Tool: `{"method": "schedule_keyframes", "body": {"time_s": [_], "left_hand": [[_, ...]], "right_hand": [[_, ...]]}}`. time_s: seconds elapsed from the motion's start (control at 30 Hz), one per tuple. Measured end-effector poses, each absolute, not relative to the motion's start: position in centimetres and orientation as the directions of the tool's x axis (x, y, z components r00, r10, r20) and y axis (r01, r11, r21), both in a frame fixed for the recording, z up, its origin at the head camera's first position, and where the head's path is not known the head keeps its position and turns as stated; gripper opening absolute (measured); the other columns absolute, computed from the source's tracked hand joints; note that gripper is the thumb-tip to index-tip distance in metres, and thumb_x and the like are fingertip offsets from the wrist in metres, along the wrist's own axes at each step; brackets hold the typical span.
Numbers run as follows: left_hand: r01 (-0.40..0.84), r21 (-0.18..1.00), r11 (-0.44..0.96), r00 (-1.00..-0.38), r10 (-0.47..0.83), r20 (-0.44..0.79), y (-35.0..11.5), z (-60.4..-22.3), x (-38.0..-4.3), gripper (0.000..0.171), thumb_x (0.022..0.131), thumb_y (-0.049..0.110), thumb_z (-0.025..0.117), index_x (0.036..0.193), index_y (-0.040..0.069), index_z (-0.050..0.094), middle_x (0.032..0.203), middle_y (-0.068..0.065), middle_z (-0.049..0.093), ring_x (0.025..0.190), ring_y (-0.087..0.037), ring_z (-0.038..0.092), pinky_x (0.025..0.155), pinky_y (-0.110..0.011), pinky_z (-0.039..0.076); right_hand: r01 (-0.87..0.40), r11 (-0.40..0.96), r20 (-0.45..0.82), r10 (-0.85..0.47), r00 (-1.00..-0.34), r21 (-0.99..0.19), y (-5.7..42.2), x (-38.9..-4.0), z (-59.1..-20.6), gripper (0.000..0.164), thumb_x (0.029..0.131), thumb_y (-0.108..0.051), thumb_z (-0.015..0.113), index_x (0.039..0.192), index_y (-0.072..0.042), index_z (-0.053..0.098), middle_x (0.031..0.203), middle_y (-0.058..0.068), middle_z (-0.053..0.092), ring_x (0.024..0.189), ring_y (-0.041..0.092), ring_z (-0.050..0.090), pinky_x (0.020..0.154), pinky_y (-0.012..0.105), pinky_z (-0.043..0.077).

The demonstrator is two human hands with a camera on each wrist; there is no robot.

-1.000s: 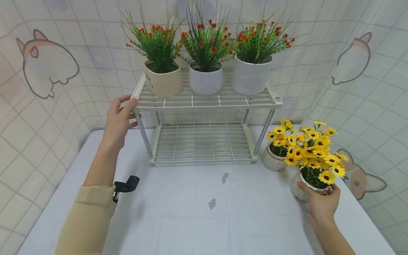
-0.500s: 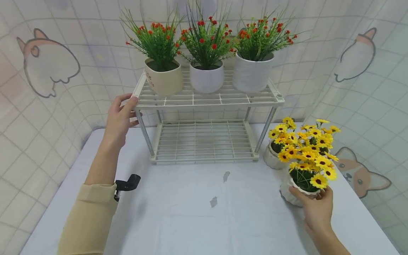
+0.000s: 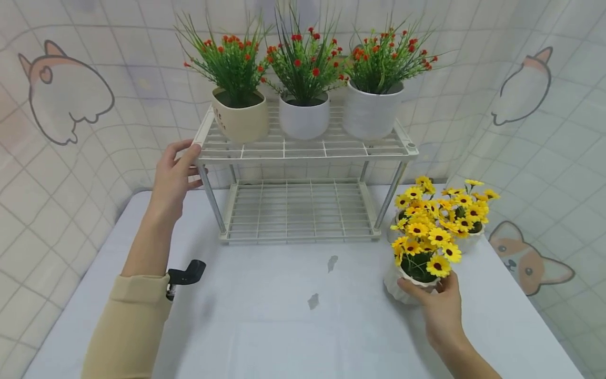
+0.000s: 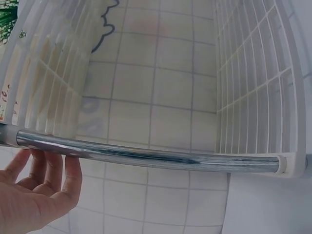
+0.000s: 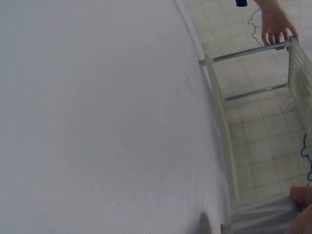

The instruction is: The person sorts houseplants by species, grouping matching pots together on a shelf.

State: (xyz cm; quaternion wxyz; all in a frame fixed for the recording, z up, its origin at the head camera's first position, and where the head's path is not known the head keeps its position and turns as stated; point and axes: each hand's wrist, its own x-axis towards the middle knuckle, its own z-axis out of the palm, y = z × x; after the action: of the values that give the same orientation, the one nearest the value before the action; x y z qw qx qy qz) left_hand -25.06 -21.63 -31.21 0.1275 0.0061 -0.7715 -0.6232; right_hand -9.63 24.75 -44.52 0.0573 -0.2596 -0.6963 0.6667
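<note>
My left hand (image 3: 171, 181) grips the upper left front corner of a white two-tier wire shelf rack (image 3: 303, 157). Its thumb lies on top of the corner. In the left wrist view, the fingers of that hand (image 4: 44, 195) curl against the metal post (image 4: 146, 160). My right hand (image 3: 442, 310) holds a white ridged flowerpot (image 3: 400, 287) of yellow daisy-like flowers (image 3: 428, 239) by its rim, thumb on the near left side. This pot is to the right of and in front of the rack, close over the table. In the right wrist view only part of the hand shows.
Three pots of red flowers, a cream one (image 3: 243, 121), a white one (image 3: 304, 118) and a larger white one (image 3: 371, 113), stand on the top tier. The lower tier (image 3: 298, 210) is bare. Two more yellow-flower pots are behind my right hand, including one white pot (image 3: 471, 241).
My right hand has carried the flowerpot leftward across the table, towards the rack, uncovering the pot behind it. My left hand keeps its grip on the rack's corner.
</note>
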Motion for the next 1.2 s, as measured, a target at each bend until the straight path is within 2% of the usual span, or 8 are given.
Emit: {"method": "schedule_keyframes", "body": {"time_s": [0.17, 0.37, 0.6, 0.77, 0.9, 1.1, 1.2], "left_hand": [[0.152, 0.964, 0.218, -0.972, -0.143, 0.186, -21.9, -31.0, -25.0, 0.062, 0.106, 0.052, 0.049, 0.155, 0.015, 0.040, 0.143, -0.018, 0.053, 0.111, -0.023, 0.060, 0.104, -0.054, 0.046], [0.170, 0.975, 0.143, -0.975, -0.119, 0.187, -22.3, -30.7, -24.9, 0.055, 0.107, 0.046, 0.051, 0.152, 0.016, 0.045, 0.126, -0.005, 0.059, 0.104, -0.017, 0.061, 0.095, -0.042, 0.049], [0.176, 0.975, 0.134, -0.973, -0.125, 0.193, -22.2, -30.8, -24.7, 0.053, 0.107, 0.044, 0.051, 0.151, 0.015, 0.046, 0.122, -0.001, 0.060, 0.103, -0.017, 0.062, 0.094, -0.041, 0.048], [0.187, 0.970, 0.153, -0.969, -0.137, 0.208, -21.9, -31.1, -24.7, 0.053, 0.107, 0.043, 0.050, 0.151, 0.013, 0.046, 0.121, -0.001, 0.060, 0.103, -0.017, 0.061, 0.092, -0.039, 0.048], [0.194, 0.970, 0.148, -0.964, -0.153, 0.216, -21.8, -31.2, -24.8, 0.053, 0.107, 0.044, 0.050, 0.150, 0.013, 0.047, 0.119, 0.000, 0.061, 0.102, -0.017, 0.061, 0.091, -0.039, 0.048], [0.201, 0.973, 0.111, -0.961, -0.171, 0.218, -21.6, -31.5, -24.9, 0.051, 0.106, 0.043, 0.052, 0.148, 0.014, 0.049, 0.116, 0.000, 0.062, 0.100, -0.017, 0.060, 0.087, -0.037, 0.048], [0.201, 0.976, 0.086, -0.959, -0.185, 0.214, -21.5, -31.7, -24.8, 0.049, 0.106, 0.041, 0.053, 0.147, 0.014, 0.051, 0.114, 0.000, 0.062, 0.098, -0.018, 0.060, 0.085, -0.035, 0.047]], "right_hand": [[0.261, -0.016, -0.249, 0.369, -0.895, -0.965, 23.3, -10.1, -44.0, 0.114, 0.082, -0.010, 0.088, 0.164, -0.016, 0.008, 0.164, 0.005, 0.019, 0.146, 0.025, 0.021, 0.119, 0.043, 0.025], [0.204, 0.003, -0.194, 0.287, -0.938, -0.979, 21.5, -11.1, -43.3, 0.106, 0.084, -0.009, 0.087, 0.162, -0.017, 0.016, 0.155, 0.004, 0.026, 0.138, 0.020, 0.027, 0.114, 0.040, 0.032], [0.133, 0.014, -0.127, 0.220, -0.967, -0.991, 19.3, -12.1, -43.1, 0.097, 0.082, -0.005, 0.087, 0.158, -0.015, 0.026, 0.151, 0.008, 0.033, 0.135, 0.024, 0.030, 0.114, 0.046, 0.030], [0.091, 0.030, -0.085, 0.175, -0.981, -0.995, 17.8, -12.8, -42.8, 0.091, 0.082, -0.003, 0.086, 0.155, -0.012, 0.033, 0.149, 0.011, 0.038, 0.136, 0.026, 0.033, 0.119, 0.054, 0.020], [0.055, 0.029, -0.050, 0.151, -0.987, -0.998, 16.3, -13.9, -42.8, 0.087, 0.081, -0.003, 0.087, 0.153, -0.012, 0.037, 0.146, 0.011, 0.041, 0.135, 0.027, 0.035, 0.119, 0.055, 0.018], [0.061, 0.007, -0.059, 0.154, -0.986, -0.998, 14.1, -15.3, -43.3, 0.088, 0.079, -0.007, 0.090, 0.151, -0.014, 0.039, 0.144, 0.008, 0.046, 0.132, 0.027, 0.040, 0.114, 0.048, 0.034], [0.051, 0.016, -0.047, 0.155, -0.987, -0.999, 12.9, -15.8, -43.5, 0.088, 0.079, -0.011, 0.091, 0.151, -0.012, 0.040, 0.145, 0.009, 0.047, 0.133, 0.028, 0.042, 0.112, 0.048, 0.038]]}}
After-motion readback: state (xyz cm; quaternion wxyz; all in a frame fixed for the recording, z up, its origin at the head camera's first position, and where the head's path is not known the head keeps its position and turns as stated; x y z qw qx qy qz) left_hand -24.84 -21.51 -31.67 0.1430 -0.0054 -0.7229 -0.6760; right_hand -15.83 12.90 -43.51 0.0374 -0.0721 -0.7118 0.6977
